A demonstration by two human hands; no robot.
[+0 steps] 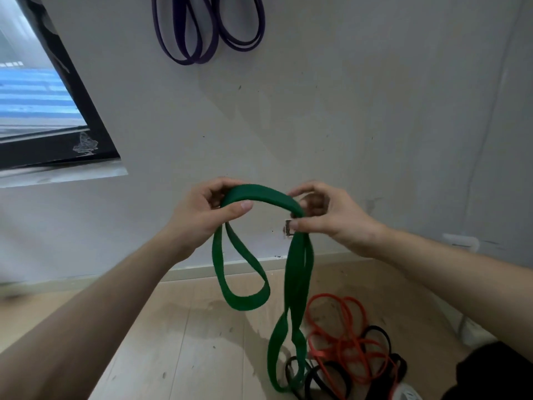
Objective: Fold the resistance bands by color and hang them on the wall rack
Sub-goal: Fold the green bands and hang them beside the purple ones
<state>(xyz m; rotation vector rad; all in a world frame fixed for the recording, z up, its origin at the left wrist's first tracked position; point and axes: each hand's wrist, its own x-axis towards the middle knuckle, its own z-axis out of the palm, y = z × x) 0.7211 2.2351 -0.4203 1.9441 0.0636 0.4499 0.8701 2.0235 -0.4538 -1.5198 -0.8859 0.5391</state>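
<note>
A wide green resistance band (264,194) arches between both hands at chest height in front of the wall. My left hand (202,215) grips its left end, from which a short loop hangs down. My right hand (326,215) pinches the right side, where a longer doubled length drops to the floor. Purple bands (202,33) hang folded high on the wall; the rack holding them is out of frame. Red bands (343,339) and black bands (377,336) lie tangled on the floor at lower right.
A pale wooden floor (173,342) meets the grey wall (346,111) at a skirting board. A dark-framed window (57,116) sits at the left. A small metal fitting (288,228) is on the wall behind my right hand.
</note>
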